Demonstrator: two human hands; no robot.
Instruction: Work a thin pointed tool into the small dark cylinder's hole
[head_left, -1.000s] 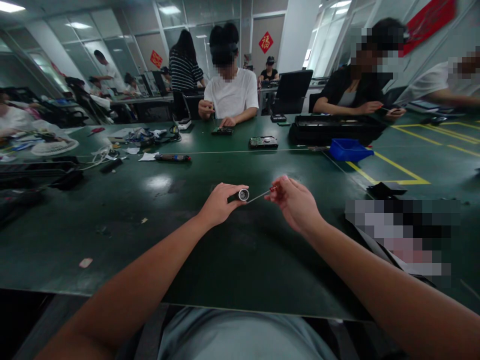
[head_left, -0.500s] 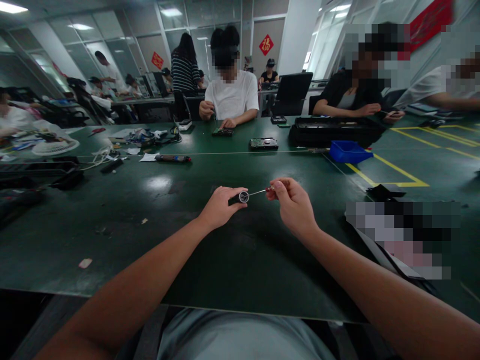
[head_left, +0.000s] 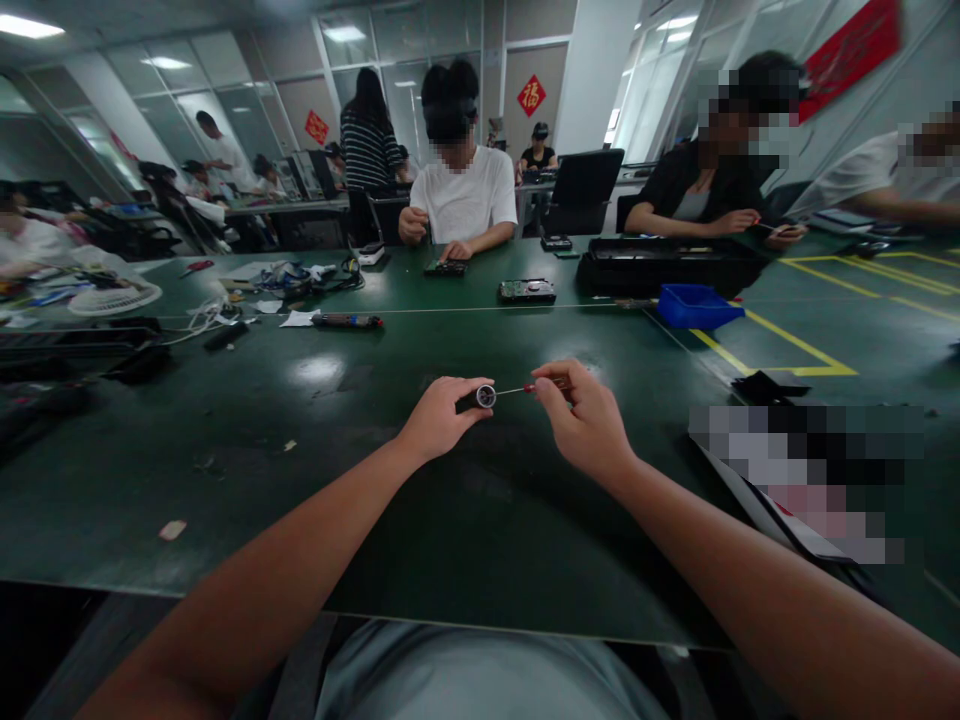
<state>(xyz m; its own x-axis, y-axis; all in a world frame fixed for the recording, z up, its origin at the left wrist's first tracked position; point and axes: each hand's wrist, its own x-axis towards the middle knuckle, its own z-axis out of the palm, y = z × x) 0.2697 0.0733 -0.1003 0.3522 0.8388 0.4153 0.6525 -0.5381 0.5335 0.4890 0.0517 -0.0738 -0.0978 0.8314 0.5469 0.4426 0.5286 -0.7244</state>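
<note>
My left hand [head_left: 437,415] is closed round a small dark cylinder with a round silver end [head_left: 485,396], held a little above the dark green table [head_left: 315,470]. My right hand [head_left: 585,420] pinches a thin screwdriver [head_left: 525,389] with a red collar. Its metal shaft runs left and its tip meets the cylinder's silver end. Both hands are near the middle of the view, close together.
Across the table lie a hard drive [head_left: 527,290], a blue tray [head_left: 697,305], a long black case [head_left: 667,262], a pen-like tool [head_left: 346,321] and cables [head_left: 289,275]. Other people sit working at the far side. A blurred flat item [head_left: 802,470] lies to my right.
My right hand has shifted slightly left and down, and the screwdriver shaft now lies flatter, pointing into the cylinder's end. The left hand has barely moved.
</note>
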